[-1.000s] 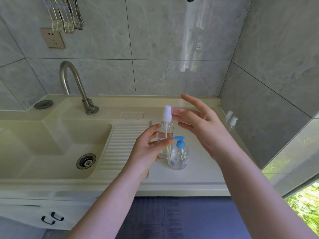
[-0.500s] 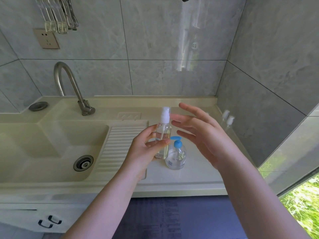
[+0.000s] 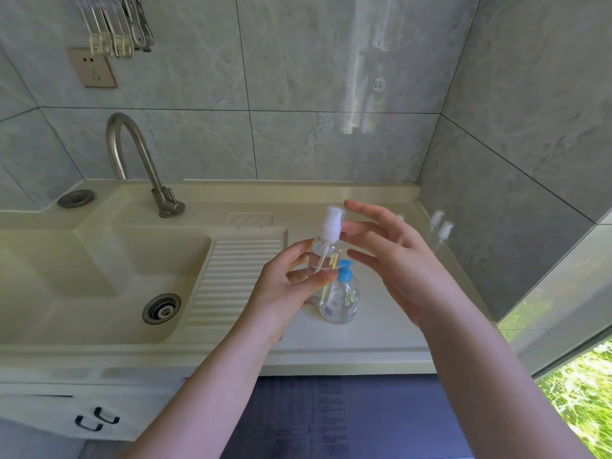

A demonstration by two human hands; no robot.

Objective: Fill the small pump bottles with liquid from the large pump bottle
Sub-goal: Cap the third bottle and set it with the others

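Left hand point(image 3: 281, 289) grips a small pump bottle point(image 3: 323, 260) upright, part-filled with clear liquid, white pump on; right hand point(image 3: 390, 260) hovers beside its top, fingers spread, holding nothing. Large pump bottle point(image 3: 341, 299) stands on counter point(image 3: 381, 339) just below the hands. Two more small bottles point(image 3: 442, 231) beyond the right hand look unfilled, so likely early-to-mid task.

Clear small bottle point(image 3: 323, 260) upright, apparently part-filled
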